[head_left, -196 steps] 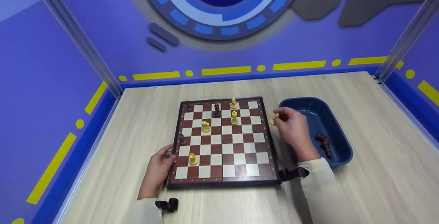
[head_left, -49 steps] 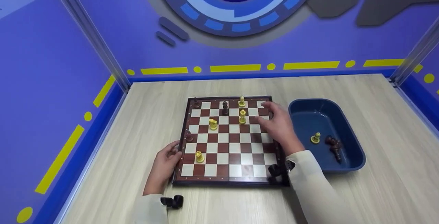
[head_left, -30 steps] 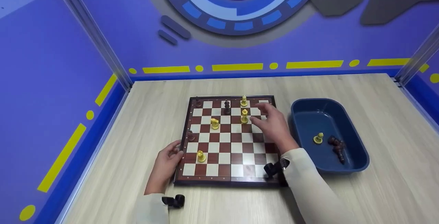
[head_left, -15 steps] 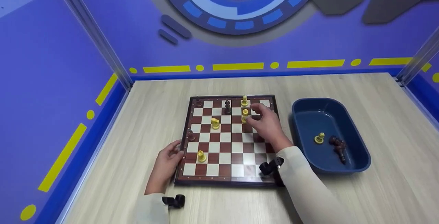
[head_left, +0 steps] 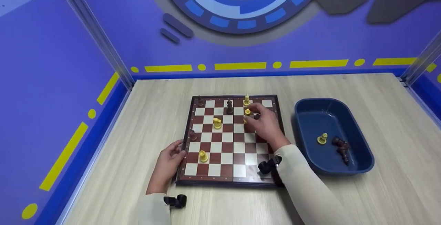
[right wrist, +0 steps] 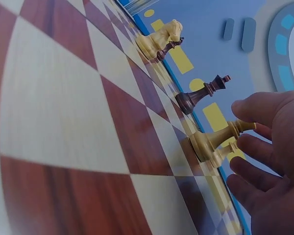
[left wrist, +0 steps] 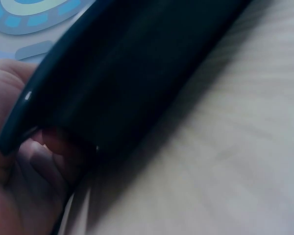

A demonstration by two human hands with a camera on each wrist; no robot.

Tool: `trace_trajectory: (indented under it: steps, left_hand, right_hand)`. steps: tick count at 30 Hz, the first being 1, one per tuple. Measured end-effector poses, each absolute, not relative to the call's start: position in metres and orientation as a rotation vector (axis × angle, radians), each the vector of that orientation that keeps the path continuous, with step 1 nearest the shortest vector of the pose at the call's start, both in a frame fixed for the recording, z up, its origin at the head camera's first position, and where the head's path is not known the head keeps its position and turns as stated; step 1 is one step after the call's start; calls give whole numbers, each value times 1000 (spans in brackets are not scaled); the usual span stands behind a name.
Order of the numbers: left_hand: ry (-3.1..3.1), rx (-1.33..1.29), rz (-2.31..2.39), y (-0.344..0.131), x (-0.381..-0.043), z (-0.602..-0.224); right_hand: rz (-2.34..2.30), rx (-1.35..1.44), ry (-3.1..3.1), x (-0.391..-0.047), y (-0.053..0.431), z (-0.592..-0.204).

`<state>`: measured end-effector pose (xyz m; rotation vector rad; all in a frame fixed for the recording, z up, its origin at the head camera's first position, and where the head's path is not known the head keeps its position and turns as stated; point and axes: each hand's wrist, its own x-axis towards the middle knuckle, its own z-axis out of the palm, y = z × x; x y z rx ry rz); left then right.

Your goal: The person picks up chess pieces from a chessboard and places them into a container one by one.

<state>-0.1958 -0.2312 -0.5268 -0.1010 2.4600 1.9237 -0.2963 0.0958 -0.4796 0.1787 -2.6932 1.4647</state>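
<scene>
My left hand (head_left: 167, 165) grips the left edge of the chessboard (head_left: 226, 158), thumb at the rim; in the left wrist view its fingers curl under the dark side of the board. My right hand (head_left: 263, 123) is over the right half, thumb and forefinger spread apart beside a tall yellow chess piece (right wrist: 209, 143). In the right wrist view the thumb stands clear of that piece while the fingertips overlap its top. Just behind it is another yellow piece (head_left: 246, 100). A dark brown king (head_left: 229, 107) and a yellow knight (head_left: 217, 123) stand further left.
A navy tray (head_left: 367, 151), right of the board, contains an upright yellow pawn-like piece (head_left: 322, 138) and brown pieces (head_left: 342, 150) lying down. On the board's left side are two brown pieces, one a back-corner piece (head_left: 201, 101), and a yellow piece (head_left: 203, 156). Blue walls surround the table.
The yellow piece earlier held by my right hand now stands in the tray. That hand has since moved left over the board to the tall yellow piece. My left hand stays at the edge.
</scene>
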Motion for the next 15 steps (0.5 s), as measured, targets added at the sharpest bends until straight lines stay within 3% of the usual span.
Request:
trace_trajectory:
  steps: [15]
  left_hand:
    - [2471, -82, 1924, -232, -196, -528]
  right_hand:
    - [1413, 154, -2664, -297, 86, -481]
